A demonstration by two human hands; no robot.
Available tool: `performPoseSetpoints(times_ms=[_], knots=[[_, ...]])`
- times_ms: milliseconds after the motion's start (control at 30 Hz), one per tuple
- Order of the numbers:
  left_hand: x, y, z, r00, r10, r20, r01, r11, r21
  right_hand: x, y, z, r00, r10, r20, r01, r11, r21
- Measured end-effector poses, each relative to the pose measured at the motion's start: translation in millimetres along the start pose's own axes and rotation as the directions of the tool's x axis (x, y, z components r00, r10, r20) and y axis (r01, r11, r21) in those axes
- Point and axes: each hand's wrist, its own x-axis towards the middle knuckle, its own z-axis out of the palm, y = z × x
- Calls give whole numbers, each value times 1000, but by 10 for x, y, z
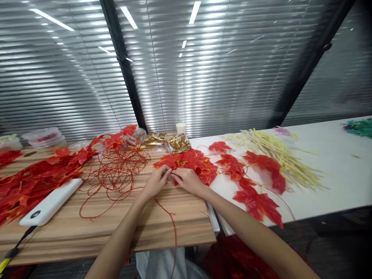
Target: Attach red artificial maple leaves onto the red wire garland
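My left hand [159, 180] and my right hand [188, 180] meet over the wooden table, fingertips pinched together at the near edge of a cluster of red artificial maple leaves [197, 161]. A thin red cord [171, 217] comes out from under my hands and hangs over the table's front edge. The fingers close on this cord, though the exact pinch point is small and partly hidden. More red maple leaves [258, 203], strung along cord, stretch right onto the white table. Left of my hands lies a loose tangle of red cord [116, 170].
A white power bank [52, 201] with a cable lies beside a long heap of red leaves [37, 174]. Behind are gold packets [178, 143], a paper cup [180, 128] and plastic tubs [45, 138]. Pale yellow strips [285, 159] spread over the white table [343, 166].
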Motion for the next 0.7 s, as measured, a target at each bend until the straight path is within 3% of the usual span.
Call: performPoseSetpoints(times_ms=[700], knots=[[6, 19, -1, 997, -33, 65, 33, 999, -8, -6, 8, 7, 998, 13, 62, -12, 1000, -22]])
